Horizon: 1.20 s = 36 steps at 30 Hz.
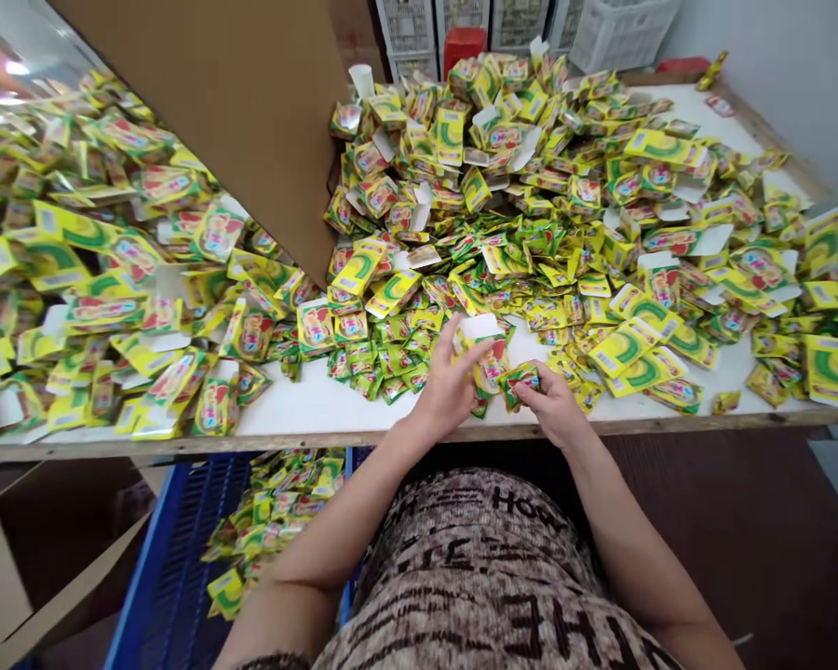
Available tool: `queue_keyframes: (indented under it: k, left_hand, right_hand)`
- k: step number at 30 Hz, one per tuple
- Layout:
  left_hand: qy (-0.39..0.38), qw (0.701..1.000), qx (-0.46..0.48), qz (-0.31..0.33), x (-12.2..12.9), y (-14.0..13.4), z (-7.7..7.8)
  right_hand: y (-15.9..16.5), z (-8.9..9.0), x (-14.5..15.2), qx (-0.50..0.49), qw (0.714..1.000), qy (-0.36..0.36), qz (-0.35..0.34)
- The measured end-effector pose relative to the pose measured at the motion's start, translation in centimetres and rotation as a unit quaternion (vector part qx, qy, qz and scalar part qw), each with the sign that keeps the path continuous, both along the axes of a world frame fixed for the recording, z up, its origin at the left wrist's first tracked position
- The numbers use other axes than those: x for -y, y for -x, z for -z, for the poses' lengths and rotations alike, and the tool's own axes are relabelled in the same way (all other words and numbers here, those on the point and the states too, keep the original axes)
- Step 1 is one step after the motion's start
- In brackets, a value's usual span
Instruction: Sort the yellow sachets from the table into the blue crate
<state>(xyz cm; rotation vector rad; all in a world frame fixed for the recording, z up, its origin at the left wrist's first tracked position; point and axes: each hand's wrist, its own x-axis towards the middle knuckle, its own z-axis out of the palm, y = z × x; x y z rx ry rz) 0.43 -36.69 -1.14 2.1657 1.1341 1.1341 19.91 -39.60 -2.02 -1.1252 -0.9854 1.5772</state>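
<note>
Two hands point(448, 387) point(560, 406), left around a yellow carton point(490, 368), right pinching a packet point(511, 382).

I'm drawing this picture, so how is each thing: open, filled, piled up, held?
Small yellow-and-red cardboard carton: flap open, held in left hand
Small green-and-yellow shiny packet: pinched in right hand
Yellow-green cardboard cartons: piled, some flaps open
Blue slatted plastic crate: holding yellow-green packets
Brown cardboard box: open
Tall brown cardboard sheet: standing upright
White plastic crates: stacked
</note>
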Motion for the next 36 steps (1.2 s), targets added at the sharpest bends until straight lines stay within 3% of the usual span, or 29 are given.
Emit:
queue_keyframes:
  k: [2, 4, 6, 7, 10, 12, 14, 18, 23, 28, 31, 36]
  left_hand:
    - [0.098, 0.984, 0.147, -0.003, 0.3, -1.0, 1.0]
    - [0.174, 0.95, 0.258, -0.001, 0.7, -2.0, 1.9]
    - [0.218, 0.929, 0.3, 0.008, 0.9, -2.8, 2.8]
    - [0.231, 0.925, 0.302, 0.016, 0.9, -3.1, 3.1]
    - [0.267, 0.916, 0.294, 0.064, 1.0, -4.0, 4.1]
    - [0.294, 0.902, 0.305, 0.088, 1.2, -4.6, 4.3]
    - [0.322, 0.885, 0.319, 0.103, 1.5, -5.0, 4.3]
    - [0.351, 0.87, 0.325, 0.119, 2.1, -5.1, 3.7]
    - [0.364, 0.857, 0.35, 0.105, 2.5, -5.1, 3.0]
    - [0.398, 0.847, 0.339, 0.089, 2.7, -5.0, 2.7]
    - [0.385, 0.86, 0.323, 0.09, 2.7, -4.9, 2.8]
    - [0.356, 0.886, 0.284, 0.09, 2.6, -4.8, 3.0]
  right_hand:
    - [0.0, 0.6, 0.2, 0.022, 1.0, -0.003, 0.005]
    - [-0.2, 0.7, 0.4, 0.066, 0.998, -0.01, -0.013]
    - [-0.6, 0.1, 0.5, 0.125, 0.992, -0.024, -0.007]
    - [-0.8, -0.4, 0.6, 0.156, 0.986, -0.043, 0.027]
    - [-1.2, -2.2, 0.4, 0.248, 0.938, -0.15, 0.192]
    - [-1.5, -3.0, 0.1, 0.322, 0.892, -0.231, 0.216]
    - [-1.6, -3.3, -0.1, 0.4, 0.857, -0.282, 0.164]
    - [-1.8, -3.4, 0.0, 0.488, 0.811, -0.303, 0.112]
    - [-1.4, -4.3, 0.2, 0.505, 0.793, -0.323, 0.103]
    - [-1.4, -3.7, 0.2, 0.472, 0.78, -0.392, 0.121]
    - [-1.4, -4.0, 0.4, 0.523, 0.757, -0.386, 0.064]
    - [-1.4, -6.8, -0.2, 0.636, 0.699, -0.312, -0.099]
